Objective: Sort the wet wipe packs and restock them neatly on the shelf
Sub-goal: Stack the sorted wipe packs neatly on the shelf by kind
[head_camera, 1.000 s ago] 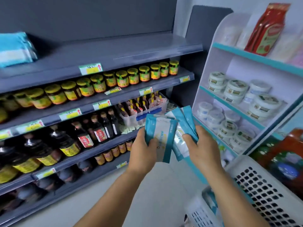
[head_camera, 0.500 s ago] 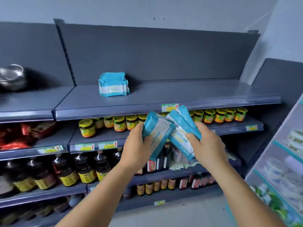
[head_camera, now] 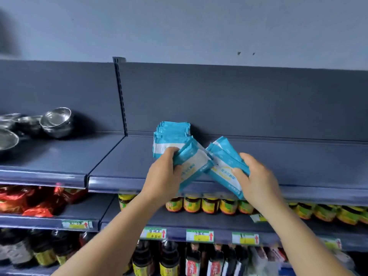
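Head view, only view. Both hands raised in centre frame, in front of the top shelf (head_camera: pixel 278 154), a dark grey-blue deck running across the middle of the frame.

Left hand (head_camera: pixel 163 174) grips a small bundle of teal-and-white wet wipe packs (head_camera: pixel 194 164), fingers curled over the upper end, thumb under; bundle tilts up to the right. Right hand (head_camera: pixel 256 176) grips a second bundle of the same packs (head_camera: pixel 225 158), fingers wrapped round its lower right part; that bundle tilts up to the left. The two bundles meet at their inner edges, centre frame, forming a rough V. Both are held above the front part of the top shelf; cannot tell if either touches the deck.

Just behind the left hand's bundle, a shelved stack of matching packs (head_camera: pixel 171 134) sits on the top shelf against the back panel, partly hidden by the left fingers.

Left of frame, on the neighbouring shelf section, steel bowls (head_camera: pixel 56 122), nested, some blurred. Lower left, red packets (head_camera: pixel 29 202) on the next shelf down. Below the hands, a row of yellow-labelled jars (head_camera: pixel 211 205), with price tags (head_camera: pixel 200 235) on the shelf edge under them. Bottom of frame, dark sauce bottles (head_camera: pixel 169 259).
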Tool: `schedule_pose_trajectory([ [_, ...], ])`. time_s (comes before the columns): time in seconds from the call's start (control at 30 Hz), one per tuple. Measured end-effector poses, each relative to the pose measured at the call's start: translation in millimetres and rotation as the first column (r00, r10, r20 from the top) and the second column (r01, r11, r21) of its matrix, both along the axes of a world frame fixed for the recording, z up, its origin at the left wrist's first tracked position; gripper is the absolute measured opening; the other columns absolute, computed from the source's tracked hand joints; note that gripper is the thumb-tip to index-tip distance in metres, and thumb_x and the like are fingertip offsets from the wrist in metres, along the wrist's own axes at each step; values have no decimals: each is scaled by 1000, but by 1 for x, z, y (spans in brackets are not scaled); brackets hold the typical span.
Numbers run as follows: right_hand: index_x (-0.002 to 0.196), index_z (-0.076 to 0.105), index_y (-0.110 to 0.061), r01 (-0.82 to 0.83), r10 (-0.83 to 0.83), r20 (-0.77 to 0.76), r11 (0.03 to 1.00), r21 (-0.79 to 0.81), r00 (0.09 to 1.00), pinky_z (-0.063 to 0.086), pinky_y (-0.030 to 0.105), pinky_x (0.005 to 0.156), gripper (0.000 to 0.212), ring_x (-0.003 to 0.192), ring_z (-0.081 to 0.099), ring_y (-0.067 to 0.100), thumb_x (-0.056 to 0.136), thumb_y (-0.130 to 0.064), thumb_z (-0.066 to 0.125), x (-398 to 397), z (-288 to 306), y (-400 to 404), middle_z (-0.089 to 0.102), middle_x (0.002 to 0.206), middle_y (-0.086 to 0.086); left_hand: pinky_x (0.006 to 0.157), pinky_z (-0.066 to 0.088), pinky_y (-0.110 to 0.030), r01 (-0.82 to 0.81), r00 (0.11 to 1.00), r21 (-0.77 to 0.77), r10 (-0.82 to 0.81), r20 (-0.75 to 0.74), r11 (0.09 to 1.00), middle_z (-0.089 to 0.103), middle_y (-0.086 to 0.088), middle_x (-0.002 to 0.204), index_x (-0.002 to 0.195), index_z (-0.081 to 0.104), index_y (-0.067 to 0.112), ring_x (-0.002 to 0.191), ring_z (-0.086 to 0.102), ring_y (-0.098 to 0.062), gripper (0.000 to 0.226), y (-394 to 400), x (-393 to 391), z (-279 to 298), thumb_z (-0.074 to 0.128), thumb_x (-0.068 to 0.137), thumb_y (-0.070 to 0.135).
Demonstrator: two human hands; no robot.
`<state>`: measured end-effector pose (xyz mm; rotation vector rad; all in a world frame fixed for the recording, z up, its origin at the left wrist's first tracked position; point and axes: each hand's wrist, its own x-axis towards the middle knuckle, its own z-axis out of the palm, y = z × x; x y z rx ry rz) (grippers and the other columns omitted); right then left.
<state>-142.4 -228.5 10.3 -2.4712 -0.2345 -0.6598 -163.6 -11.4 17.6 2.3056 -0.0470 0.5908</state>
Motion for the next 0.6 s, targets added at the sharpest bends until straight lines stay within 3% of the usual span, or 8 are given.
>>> schedule_pose_trajectory([
  [0.13, 129, 54, -16, 2, -2, 17, 1000, -6, 1000, 35, 33, 74, 37, 101, 51, 29, 92, -19, 57, 45, 9, 13, 62, 111, 11, 91, 34, -33, -137, 991, 277, 132, 34, 951, 58, 1, 122, 130, 44, 21, 106, 51, -23, 39, 34, 45, 4, 44, 92, 9],
  [0.3, 128, 55, -16, -48, 51, 18, 992, -117, 999, 37, 36, 86, 37, 106, 49, 28, 91, -19, 58, 81, 11, 31, 64, 115, 5, 93, 24, -35, -140, 979, 548, 200, -51, 825, 55, 4, 126, 134, 38, 29, 110, 45, -22, 46, 57, 95, 1, 44, 92, 15],
  [0.47, 123, 55, -27, -93, 92, -15, 967, -239, 996, 27, 31, 82, 32, 110, 45, 20, 92, -20, 54, 105, 9, 44, 61, 117, -11, 99, 23, -36, -40, 988, 626, 125, -92, 779, 52, 1, 125, 139, 38, 32, 117, 44, -22, 47, 66, 140, -7, 44, 95, 17],
  [0.6, 126, 51, -30, -226, 199, -121, 933, -281, 973, 29, 27, 91, 32, 111, 37, 13, 95, -21, 49, 116, 7, 66, 54, 120, -16, 98, 19, -33, 39, 996, 542, 13, -92, 840, 54, 5, 129, 137, 43, 31, 120, 47, -18, 42, 70, 164, -5, 48, 96, 24],
])
